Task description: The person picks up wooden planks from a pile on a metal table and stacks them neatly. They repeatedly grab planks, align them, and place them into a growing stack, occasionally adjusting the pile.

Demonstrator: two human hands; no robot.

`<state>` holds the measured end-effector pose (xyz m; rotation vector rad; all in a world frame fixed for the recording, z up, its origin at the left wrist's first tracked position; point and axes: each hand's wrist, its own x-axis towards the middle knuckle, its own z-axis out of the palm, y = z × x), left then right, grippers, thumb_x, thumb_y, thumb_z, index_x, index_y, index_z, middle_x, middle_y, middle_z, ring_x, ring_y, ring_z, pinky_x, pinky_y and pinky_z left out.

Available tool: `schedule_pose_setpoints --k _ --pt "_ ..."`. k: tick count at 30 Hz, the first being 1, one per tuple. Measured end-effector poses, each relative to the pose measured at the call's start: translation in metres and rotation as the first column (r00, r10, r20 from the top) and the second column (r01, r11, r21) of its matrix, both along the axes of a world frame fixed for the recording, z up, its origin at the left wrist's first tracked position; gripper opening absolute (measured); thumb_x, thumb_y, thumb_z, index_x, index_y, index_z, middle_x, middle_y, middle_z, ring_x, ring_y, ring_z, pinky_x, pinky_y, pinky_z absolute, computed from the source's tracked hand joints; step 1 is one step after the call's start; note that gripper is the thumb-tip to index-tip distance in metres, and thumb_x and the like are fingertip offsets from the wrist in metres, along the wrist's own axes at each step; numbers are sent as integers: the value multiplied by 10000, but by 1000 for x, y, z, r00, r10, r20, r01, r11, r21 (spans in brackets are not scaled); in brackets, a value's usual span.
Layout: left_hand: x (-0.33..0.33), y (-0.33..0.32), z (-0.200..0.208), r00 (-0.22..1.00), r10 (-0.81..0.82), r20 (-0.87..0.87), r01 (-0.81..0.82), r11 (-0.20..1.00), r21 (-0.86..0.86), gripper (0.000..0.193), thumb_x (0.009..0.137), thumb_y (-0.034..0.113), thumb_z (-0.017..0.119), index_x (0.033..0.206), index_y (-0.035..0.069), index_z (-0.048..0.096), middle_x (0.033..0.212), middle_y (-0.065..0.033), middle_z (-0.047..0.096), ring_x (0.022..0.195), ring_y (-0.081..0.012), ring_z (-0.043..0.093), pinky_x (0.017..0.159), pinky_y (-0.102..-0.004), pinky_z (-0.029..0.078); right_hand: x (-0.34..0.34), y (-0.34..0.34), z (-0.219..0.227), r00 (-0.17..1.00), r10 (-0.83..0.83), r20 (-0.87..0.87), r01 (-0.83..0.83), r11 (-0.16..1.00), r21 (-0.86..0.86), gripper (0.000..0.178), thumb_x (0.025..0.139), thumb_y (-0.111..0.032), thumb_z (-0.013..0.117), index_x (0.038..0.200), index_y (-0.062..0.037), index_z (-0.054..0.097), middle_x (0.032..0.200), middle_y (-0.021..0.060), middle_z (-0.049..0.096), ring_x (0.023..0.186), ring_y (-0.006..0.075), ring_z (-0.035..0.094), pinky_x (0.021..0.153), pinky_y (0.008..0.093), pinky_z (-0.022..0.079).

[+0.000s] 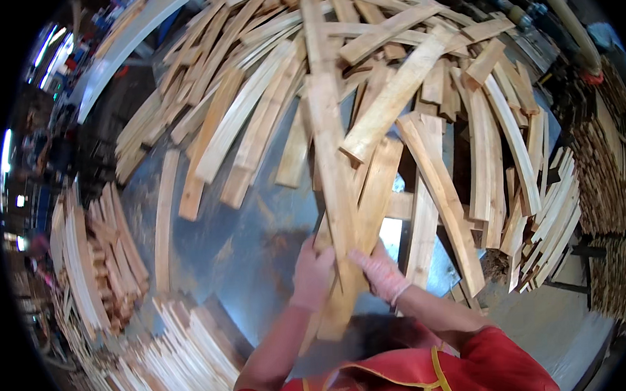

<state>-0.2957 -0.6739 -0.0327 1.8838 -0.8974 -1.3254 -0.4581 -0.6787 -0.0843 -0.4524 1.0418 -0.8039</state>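
Observation:
In front of my body, a long pale wooden board points away from me, its near end between my hands. Another, yellower board crosses under it and its end reaches toward my red clothing. My left hand, in a pale glove, closes round the left edges of these boards. On the opposite edge, my right hand, gloved too, grips with its thumb on top. The fingers underneath are hidden. How many boards each hand holds is unclear.
Loose boards lie heaped across the far side of a grey metal table. Stacked boards stand at the lower left, at the left and at the right. A single board lies left of the heap.

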Motion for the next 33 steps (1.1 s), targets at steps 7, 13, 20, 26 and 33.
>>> schedule_pose_setpoints --k 7,13,20,26,33 --pt "68 246 -16 958 223 -182 -180 957 227 544 979 288 690 1421 -9 577 1306 -120 680 1151 -199 641 1035 -349 488 43 139 -17 627 639 -446 -735 676 -64 913 869 -490 832 1524 -20 403 1336 246 668 1262 356 651 1090 407 493" --pt "109 298 -14 884 381 -272 -409 911 -50 543 1020 380 695 1445 73 556 1274 -99 650 1168 -208 629 992 -357 497 90 174 67 349 602 -718 -852 522 24 882 842 -400 818 1514 -12 398 1384 310 625 1228 485 643 1037 500 534" --pt "134 348 -42 331 573 -750 -705 678 207 433 1052 345 697 1361 53 611 1278 -79 693 1132 -262 697 933 -424 603 146 263 81 439 584 -683 -898 274 -344 953 859 -330 784 1622 -22 302 1515 294 499 1425 432 492 1203 435 396" --pt "122 407 -47 803 495 -331 -516 856 27 565 959 110 646 1508 75 516 1302 -123 666 1198 -341 653 1052 -462 528 162 260 43 446 670 -594 -895 323 -307 722 901 -227 682 1578 -89 472 1275 235 682 1186 328 652 1043 391 504" --pt "103 435 -20 127 -123 984 -268 951 153 693 916 257 716 1557 101 502 1510 -172 545 1390 -424 505 1140 -532 436 114 186 85 530 558 -639 -848 360 -389 639 921 -221 619 1529 -46 528 1312 236 687 1160 335 665 1067 392 501"
